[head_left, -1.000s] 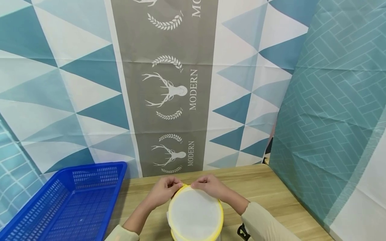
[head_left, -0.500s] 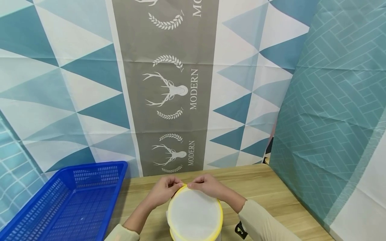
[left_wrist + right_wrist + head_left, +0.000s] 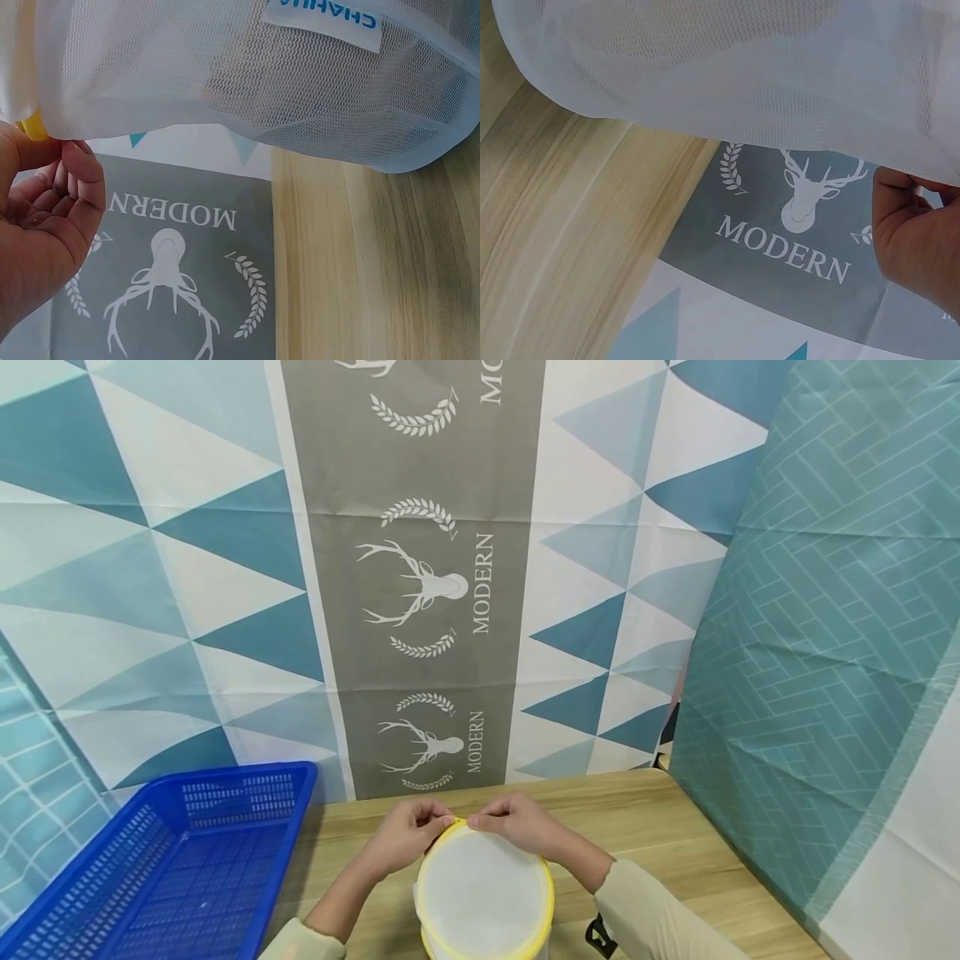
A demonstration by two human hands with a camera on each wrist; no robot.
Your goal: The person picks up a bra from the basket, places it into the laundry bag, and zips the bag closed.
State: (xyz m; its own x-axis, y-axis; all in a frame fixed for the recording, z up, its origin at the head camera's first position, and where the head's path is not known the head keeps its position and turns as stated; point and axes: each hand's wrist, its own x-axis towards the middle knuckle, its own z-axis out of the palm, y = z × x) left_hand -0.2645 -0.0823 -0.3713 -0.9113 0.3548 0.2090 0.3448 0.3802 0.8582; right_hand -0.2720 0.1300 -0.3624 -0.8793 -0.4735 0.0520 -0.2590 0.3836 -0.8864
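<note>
A round white mesh laundry bag [image 3: 483, 893] with yellow trim [image 3: 551, 897] stands on the table, its flat top facing up. At the far side of the rim, my left hand [image 3: 405, 837] pinches the yellow edge between thumb and fingers. Just to its right, my right hand [image 3: 525, 827] pinches the same rim, thumb on top. In the left wrist view, the bag's mesh side [image 3: 165, 82] carries a label [image 3: 326, 21] with blue lettering, and the left hand [image 3: 52, 199] grips beside yellow trim. The right hand [image 3: 919, 229] holds the mesh edge [image 3: 727, 82]; its fingertips are partly hidden.
A blue plastic basket [image 3: 198, 877] with perforated sides sits at the left. Near the right sleeve lies a small black item [image 3: 600, 935]. The wooden table [image 3: 637, 827] ends against a patterned cloth [image 3: 420, 652] behind and a teal cloth [image 3: 832, 635] at the right.
My right hand has shifted slightly left along the rim, closer to my left hand, then stayed nearly still. The left hand keeps its place on the rim.
</note>
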